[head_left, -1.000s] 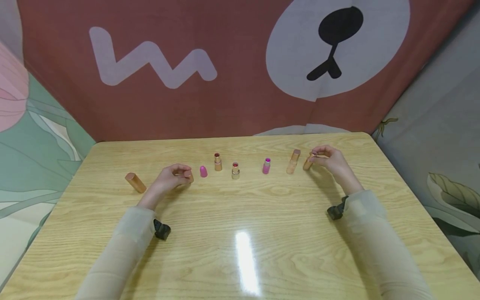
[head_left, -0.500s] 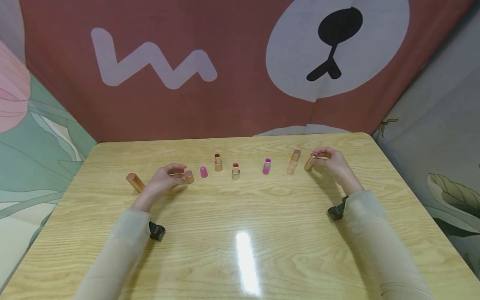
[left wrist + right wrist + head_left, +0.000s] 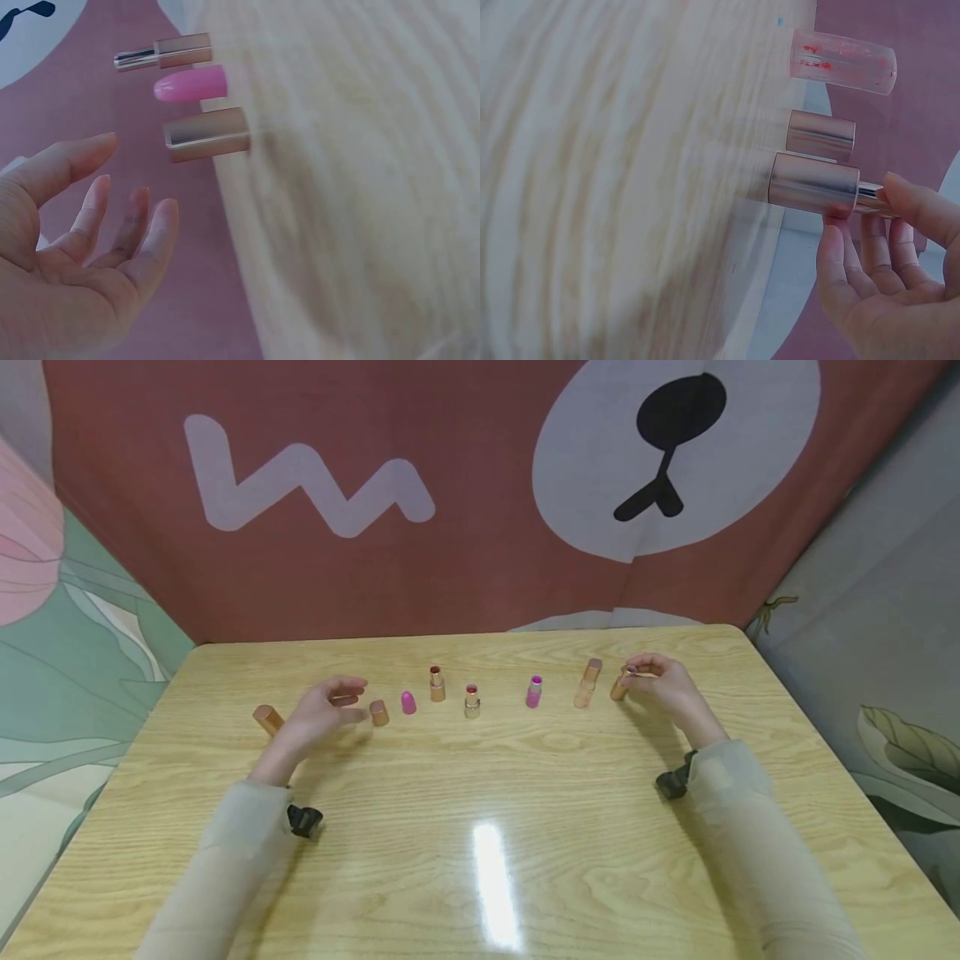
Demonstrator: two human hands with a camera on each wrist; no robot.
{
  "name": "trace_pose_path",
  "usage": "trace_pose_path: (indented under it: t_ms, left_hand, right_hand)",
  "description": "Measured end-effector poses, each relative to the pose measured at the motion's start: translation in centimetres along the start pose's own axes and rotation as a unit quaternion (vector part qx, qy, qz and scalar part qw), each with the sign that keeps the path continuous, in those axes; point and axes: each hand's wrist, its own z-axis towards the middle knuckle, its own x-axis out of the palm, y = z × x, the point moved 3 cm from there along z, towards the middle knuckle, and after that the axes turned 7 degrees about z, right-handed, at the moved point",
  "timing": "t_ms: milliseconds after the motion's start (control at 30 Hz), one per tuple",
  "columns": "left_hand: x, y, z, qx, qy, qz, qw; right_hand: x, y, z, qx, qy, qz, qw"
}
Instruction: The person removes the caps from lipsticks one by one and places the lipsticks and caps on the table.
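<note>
In the head view my left hand (image 3: 318, 714) hovers just left of a short rose-gold cap (image 3: 378, 713), which stands upright on the table. Its fingers are spread and hold nothing; the left wrist view shows a gap between them and the cap (image 3: 208, 135). A pink cap (image 3: 408, 702) and a lipstick base (image 3: 437, 685) stand farther right. At the table's right, my right hand (image 3: 663, 683) pinches the shiny neck of a rose-gold lipstick base (image 3: 815, 184). Beside that base are another rose-gold cap (image 3: 821, 135) and a clear cap (image 3: 844, 62) with red smears.
A tall rose-gold tube (image 3: 267, 718) stands behind my left wrist, partly hidden. Between the hands are a clear-bottomed lipstick base (image 3: 472, 702) and a pink lipstick base (image 3: 533, 692). A printed cloth (image 3: 480, 585) hangs behind the wooden table (image 3: 420, 827).
My left hand has let go of the short rose-gold cap and drawn back to the left, its fingers opening. The right hand stays almost still on the lipstick base.
</note>
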Motion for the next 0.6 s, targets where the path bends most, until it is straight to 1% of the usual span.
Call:
trace_pose_path:
  t_ms: [67, 200, 333, 467, 600]
  left_hand:
    - [-0.3, -0.4, -0.2, 0.010, -0.004, 0.007, 0.9999]
    - [-1.2, -1.2, -0.8, 0.018, -0.011, 0.022, 0.9995]
    - [-2.2, -1.8, -1.6, 0.026, -0.022, 0.025, 0.9991]
    - [-3.3, -2.2, -2.2, 0.033, -0.030, 0.014, 0.9989]
    - [-4.2, -2.0, -2.6, 0.032, -0.036, 0.019, 0.9987]
  right_hand:
    - [0.0, 0.0, 0.1, -0.003, -0.001, 0.000, 1.0000]
    - [0.0, 0.0, 0.2, -0.005, -0.001, 0.000, 1.0000]
    - [0.0, -0.1, 0.2, -0.001, 0.001, -0.001, 1.0000]
    - [0.0, -0.3, 0.3, 0.006, 0.003, 0.003, 1.0000]
    - [0.0, -0.3, 0.2, 0.007, 0.004, 0.011, 0.9999]
